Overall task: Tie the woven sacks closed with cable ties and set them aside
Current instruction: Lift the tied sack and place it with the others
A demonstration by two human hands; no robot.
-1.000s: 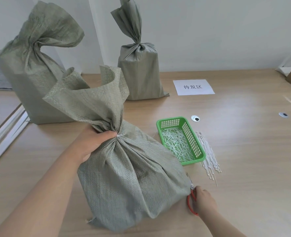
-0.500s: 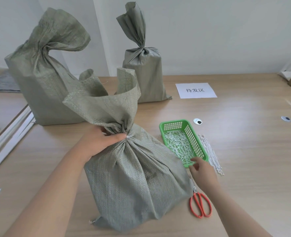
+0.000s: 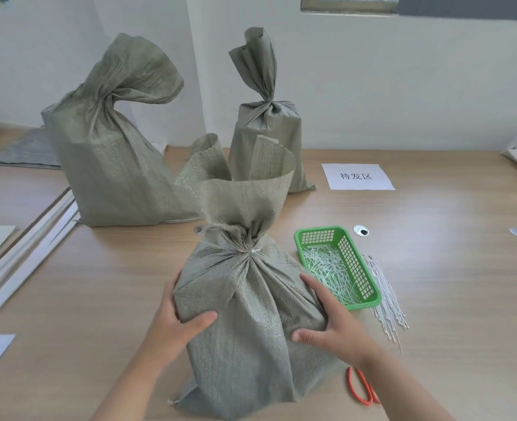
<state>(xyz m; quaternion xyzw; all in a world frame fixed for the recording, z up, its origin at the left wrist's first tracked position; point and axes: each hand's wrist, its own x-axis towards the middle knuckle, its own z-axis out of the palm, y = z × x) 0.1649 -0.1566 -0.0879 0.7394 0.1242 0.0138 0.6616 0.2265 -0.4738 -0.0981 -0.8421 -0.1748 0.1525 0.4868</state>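
Note:
A filled grey-green woven sack [image 3: 251, 323] stands in front of me on the wooden table [image 3: 448, 299], its neck cinched by a pale cable tie [image 3: 252, 250]. My left hand [image 3: 180, 325] grips the sack's left shoulder, thumb across the front. On the right shoulder my right hand [image 3: 333, 323] does the same. Loose white cable ties [image 3: 386, 299] lie to the right of a green basket [image 3: 369, 294]. Red-handled scissors [image 3: 362, 387] lie on the table by my right wrist.
Two tied sacks stand behind: a large one [image 3: 111, 153] at the left, a smaller one [image 3: 266, 129] by the wall. A paper label [image 3: 357, 176] lies at the back right. The basket holds cut tie ends. White sheets and strips lie at the left edge.
My left hand let go of the sack's neck and my right hand left the basket edge; both now hold the sack's shoulders. The scissors stay on the table.

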